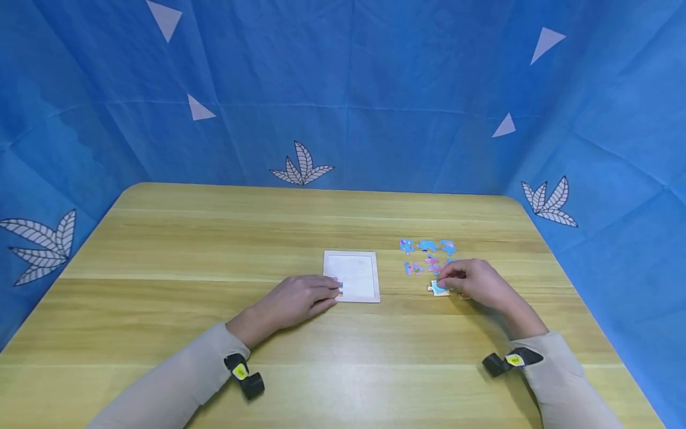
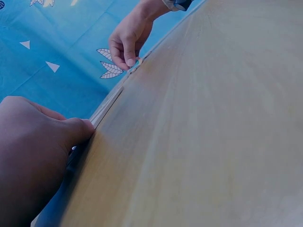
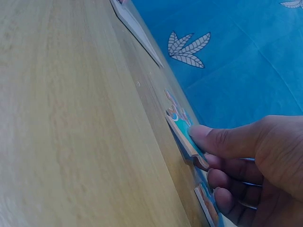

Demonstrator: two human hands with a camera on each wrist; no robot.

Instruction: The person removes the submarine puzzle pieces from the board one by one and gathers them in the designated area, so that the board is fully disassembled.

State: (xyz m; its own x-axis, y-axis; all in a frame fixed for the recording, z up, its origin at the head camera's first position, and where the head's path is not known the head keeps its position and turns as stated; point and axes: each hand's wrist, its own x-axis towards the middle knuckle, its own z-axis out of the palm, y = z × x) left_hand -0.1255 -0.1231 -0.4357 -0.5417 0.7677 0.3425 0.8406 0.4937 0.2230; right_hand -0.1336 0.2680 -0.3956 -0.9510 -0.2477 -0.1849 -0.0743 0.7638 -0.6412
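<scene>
A white square puzzle tray (image 1: 354,274) lies at mid-table. My left hand (image 1: 302,298) holds its left edge near the front corner, its thumb (image 2: 78,131) against the edge in the left wrist view. Partly covered by those fingers, a small coloured puzzle piece (image 1: 340,289) shows inside that corner. To the right, my right hand (image 1: 477,283) pinches a light-blue puzzle piece (image 3: 183,130) between thumb and fingers. This piece is tilted, its near edge raised off the table in the right wrist view. Another puzzle piece (image 3: 206,205) lies under the curled lower fingers.
Several blue and pink puzzle pieces (image 1: 427,245) lie in rows behind and beside my right hand. The wooden table (image 1: 214,238) ends at a blue cloth backdrop (image 1: 348,89) with leaf prints. Each wrist wears a black camera.
</scene>
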